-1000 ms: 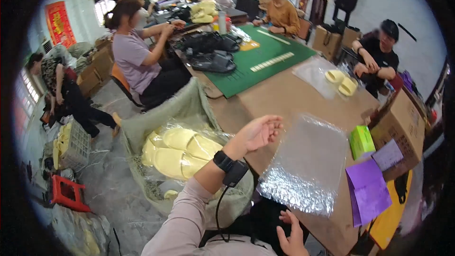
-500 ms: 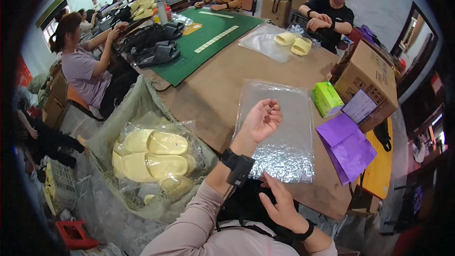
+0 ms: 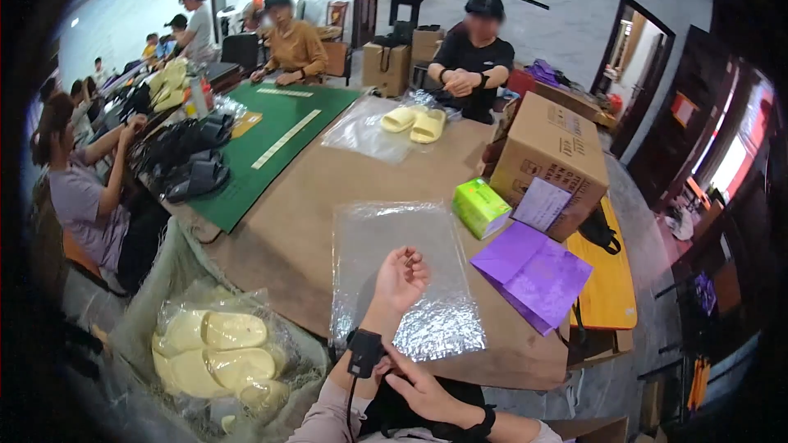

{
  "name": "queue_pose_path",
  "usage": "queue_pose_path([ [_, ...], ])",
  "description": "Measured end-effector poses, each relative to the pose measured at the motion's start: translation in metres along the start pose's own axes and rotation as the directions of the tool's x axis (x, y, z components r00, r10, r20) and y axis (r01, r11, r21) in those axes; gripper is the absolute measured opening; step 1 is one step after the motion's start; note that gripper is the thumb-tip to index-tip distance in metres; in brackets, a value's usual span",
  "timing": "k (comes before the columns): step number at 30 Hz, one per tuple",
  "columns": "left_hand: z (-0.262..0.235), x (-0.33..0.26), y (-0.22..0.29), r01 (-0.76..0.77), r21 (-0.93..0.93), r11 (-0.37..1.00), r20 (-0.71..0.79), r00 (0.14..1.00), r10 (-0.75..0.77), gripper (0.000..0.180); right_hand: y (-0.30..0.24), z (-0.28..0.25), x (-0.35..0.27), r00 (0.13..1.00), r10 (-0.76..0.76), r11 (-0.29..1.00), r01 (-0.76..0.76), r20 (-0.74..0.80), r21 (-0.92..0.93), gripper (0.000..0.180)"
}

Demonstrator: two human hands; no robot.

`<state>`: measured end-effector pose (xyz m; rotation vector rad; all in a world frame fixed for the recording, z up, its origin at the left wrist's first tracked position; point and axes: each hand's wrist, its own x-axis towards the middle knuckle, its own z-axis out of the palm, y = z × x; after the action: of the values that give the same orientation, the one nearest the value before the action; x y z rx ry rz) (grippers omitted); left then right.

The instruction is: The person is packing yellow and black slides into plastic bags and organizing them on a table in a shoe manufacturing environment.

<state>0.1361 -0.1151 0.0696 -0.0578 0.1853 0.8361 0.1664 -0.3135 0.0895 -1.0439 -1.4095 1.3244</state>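
Note:
My left hand (image 3: 400, 279) hovers over a clear plastic bag (image 3: 402, 279) that lies flat on the brown table (image 3: 304, 197), fingers loosely curled and empty. On that wrist sits a black strap (image 3: 364, 351). My right hand (image 3: 419, 390) reaches across and touches the strap on the left wrist, close to my body at the table's near edge.
A sack of pale yellow slippers (image 3: 215, 351) stands at my lower left. A green box (image 3: 480, 207), purple sheets (image 3: 532, 272) and a cardboard box (image 3: 552, 160) lie to the right. Farther off are a green mat (image 3: 271, 143), black slippers (image 3: 187, 168), yellow slippers (image 3: 414, 123) and seated people.
The view has swung right and up. My left hand stays over the plastic bag, and my right hand has come up to the strap on the left wrist.

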Motion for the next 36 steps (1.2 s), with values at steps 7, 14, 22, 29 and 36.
queue_pose_path([
  [7,-0.007,0.012,-0.016,0.003,0.139,0.990,-0.019,1.000,0.000,0.015,0.002,-0.008,0.005,0.999,-0.031,0.998,0.029,-0.023,-0.052,0.055],
  [14,-0.031,0.016,0.002,0.150,-0.201,0.968,-0.027,0.987,-0.159,0.013,0.007,-0.018,0.006,0.997,-0.044,0.969,0.029,-0.055,-0.246,0.050],
  [22,-0.029,0.022,0.014,0.054,-0.356,0.933,0.051,0.998,-0.038,0.015,-0.005,-0.020,0.003,0.977,-0.210,0.858,0.164,-0.040,-0.486,0.051],
  [29,-0.021,0.013,0.018,0.009,-0.422,0.907,-0.012,1.000,-0.015,0.016,-0.004,-0.005,0.004,0.988,-0.146,0.919,0.118,-0.047,-0.377,0.056],
  [36,-0.022,0.013,0.016,-0.052,-0.367,0.929,-0.060,0.998,0.032,0.016,0.000,0.001,0.001,0.988,-0.103,0.951,0.065,-0.111,-0.304,0.059],
])
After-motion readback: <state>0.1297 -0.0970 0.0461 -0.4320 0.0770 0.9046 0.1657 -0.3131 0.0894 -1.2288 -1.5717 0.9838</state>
